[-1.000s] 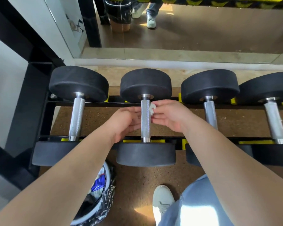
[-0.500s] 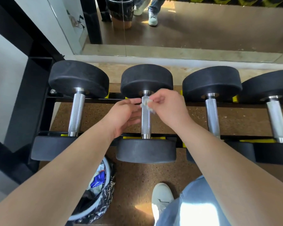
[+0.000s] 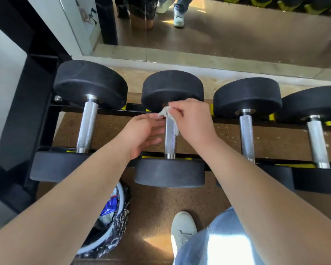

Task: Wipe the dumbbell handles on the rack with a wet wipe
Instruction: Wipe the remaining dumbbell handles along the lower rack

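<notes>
Higher on the dumbbell handle (image 3: 170, 142), right hand (image 3: 195, 119) pinches the wet wipe (image 3: 163, 112); left hand (image 3: 141, 134) fingers relaxed beside it. Rack (image 3: 46, 121), speckled brown floor (image 3: 155, 207), mirror (image 3: 237, 31) behind, bin (image 3: 111, 241) below.

- Both bare forearms reach forward from the lower corners and converge toward the middle, the wrists near each other but apart
- The left hand (image 3: 143, 134) lies with its palm turned to the right, fingers nearly straight and slightly spread; its uppermost fingertip touches the edge of the wet wipe (image 3: 163, 112)
- The right hand (image 3: 192, 119) shows its back, the wrist bent slightly inward, its fingers curled and pinching the wet wipe against the far end of the dumbbell handle (image 3: 170, 140)
- The 2 hands sit on either side of that handle, the left nearer the body than the right
</notes>
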